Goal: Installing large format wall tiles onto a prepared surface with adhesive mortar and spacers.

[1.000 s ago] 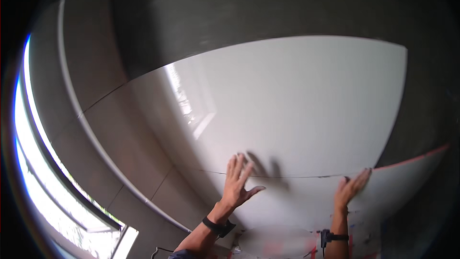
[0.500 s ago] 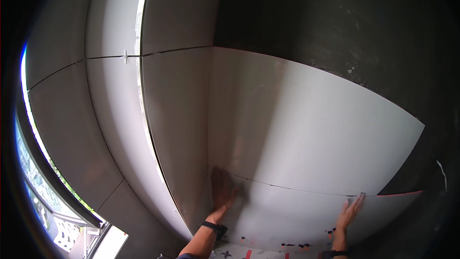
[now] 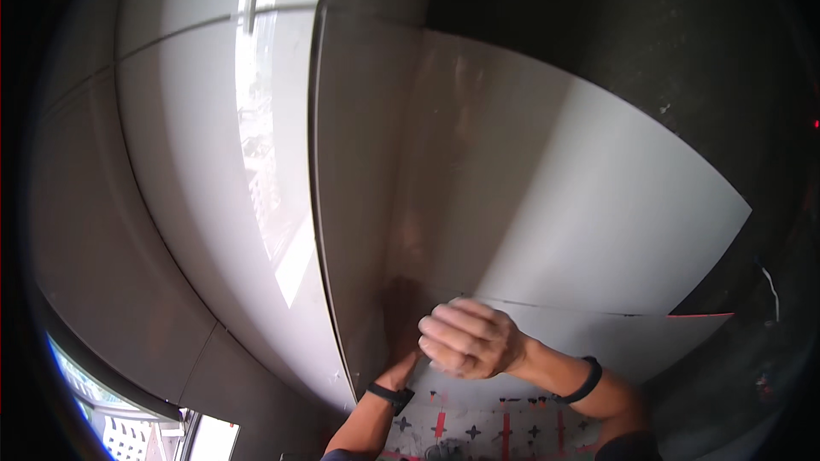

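Observation:
My right hand (image 3: 470, 338) is raised in front of the wall with its fingers curled into a fist, and I see nothing in it. Behind it is a large pale glossy tile (image 3: 615, 205), whose lower edge meets another pale tile (image 3: 589, 333) along a thin joint. My left hand (image 3: 403, 324) is in shadow by the inner corner, beside the right fist. Its fingers seem stretched upward along the tile, dim and hard to make out. A dark band circles each wrist.
Bare dark wall (image 3: 547, 0) surrounds the tile above and right. On the left a tiled column (image 3: 359, 162) has a projecting edge, and a cross-shaped spacer (image 3: 251, 13) sits in a joint. Below, several black crosses and red strips (image 3: 506, 435) mark a pale surface. A white strand (image 3: 771, 290) hangs at right.
My right hand has left the tile joint at the right, moved left toward the corner and closed into a fist. My left hand stays near the corner. The view has shifted.

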The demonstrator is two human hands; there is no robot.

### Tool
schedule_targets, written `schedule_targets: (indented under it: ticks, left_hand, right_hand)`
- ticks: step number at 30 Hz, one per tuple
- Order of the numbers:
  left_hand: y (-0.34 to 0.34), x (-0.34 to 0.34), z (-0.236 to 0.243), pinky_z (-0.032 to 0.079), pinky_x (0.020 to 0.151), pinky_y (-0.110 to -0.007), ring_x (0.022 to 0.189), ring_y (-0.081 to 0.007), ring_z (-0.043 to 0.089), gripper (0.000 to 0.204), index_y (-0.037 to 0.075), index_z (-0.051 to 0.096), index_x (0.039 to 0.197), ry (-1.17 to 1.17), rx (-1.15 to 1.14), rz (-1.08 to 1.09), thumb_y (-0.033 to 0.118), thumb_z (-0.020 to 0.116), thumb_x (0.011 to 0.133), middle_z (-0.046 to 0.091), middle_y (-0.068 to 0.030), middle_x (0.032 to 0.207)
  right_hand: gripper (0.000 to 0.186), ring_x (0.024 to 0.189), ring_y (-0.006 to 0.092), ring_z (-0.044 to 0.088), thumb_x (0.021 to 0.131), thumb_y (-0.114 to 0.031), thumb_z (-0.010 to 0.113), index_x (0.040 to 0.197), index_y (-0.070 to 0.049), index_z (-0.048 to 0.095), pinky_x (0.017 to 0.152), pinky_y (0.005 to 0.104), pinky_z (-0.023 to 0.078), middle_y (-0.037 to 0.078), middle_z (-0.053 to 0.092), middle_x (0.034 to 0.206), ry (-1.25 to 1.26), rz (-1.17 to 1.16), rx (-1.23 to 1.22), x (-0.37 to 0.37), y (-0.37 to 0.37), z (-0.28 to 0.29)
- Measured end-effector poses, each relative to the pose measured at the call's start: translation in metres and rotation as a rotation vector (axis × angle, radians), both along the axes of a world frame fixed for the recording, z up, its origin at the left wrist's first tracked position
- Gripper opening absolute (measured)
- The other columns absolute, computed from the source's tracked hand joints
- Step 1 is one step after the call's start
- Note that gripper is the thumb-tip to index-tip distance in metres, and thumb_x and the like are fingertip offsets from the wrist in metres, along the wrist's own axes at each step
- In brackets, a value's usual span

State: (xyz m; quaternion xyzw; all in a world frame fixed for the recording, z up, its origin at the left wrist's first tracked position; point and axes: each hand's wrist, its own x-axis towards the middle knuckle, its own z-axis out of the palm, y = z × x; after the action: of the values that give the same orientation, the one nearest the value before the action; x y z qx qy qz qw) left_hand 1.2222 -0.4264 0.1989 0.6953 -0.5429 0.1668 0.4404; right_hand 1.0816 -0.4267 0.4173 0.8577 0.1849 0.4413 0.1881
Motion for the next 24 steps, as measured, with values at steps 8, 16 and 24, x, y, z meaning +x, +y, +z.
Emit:
schedule_targets:
  ticks: [8, 16, 24]
  left_hand:
    - [0.012, 0.008, 0.02, 0.021, 0.121, -0.057, 0.145, -0.0458, 0.032, 0.072, -0.003, 0.043, 0.147, 0.074, -0.013, -0.029, 0.039, 0.066, 0.093, 0.039, -0.0289, 0.153]
    - [0.01, 0.0, 0.026, 0.043, 0.099, -0.054, 0.111, -0.0425, 0.056, 0.047, -0.001, 0.061, 0.118, 0.189, 0.084, -0.113, 0.029, 0.07, 0.083, 0.06, -0.0255, 0.119]
    - [0.006, 0.001, 0.023, 0.043, 0.099, -0.051, 0.114, -0.0432, 0.054, 0.049, -0.002, 0.06, 0.12, 0.149, 0.172, -0.095, 0.026, 0.072, 0.081, 0.057, -0.0255, 0.124]
  right_hand:
    - [0.04, 0.053, 0.0131, 0.047, 0.073, -0.024, 0.076, 0.059, -0.011, 0.04, 0.045, 0.027, 0.035, -0.001, 0.037, 0.059, 0.332, 0.444, 0.125, 0.051, 0.03, -0.027]
    - [0.009, 0.055, 0.0218, 0.061, 0.071, -0.027, 0.073, 0.069, -0.019, 0.068, 0.061, 0.0374, 0.051, 0.0, 0.057, 0.058, 0.289, -0.018, 0.17, 0.085, -0.096, -0.029]
    - [0.018, 0.055, 0.0241, 0.058, 0.073, -0.026, 0.073, 0.065, -0.016, 0.061, 0.061, 0.0407, 0.052, 0.002, 0.055, 0.058, 0.369, 0.105, 0.126, 0.083, -0.08, -0.017]
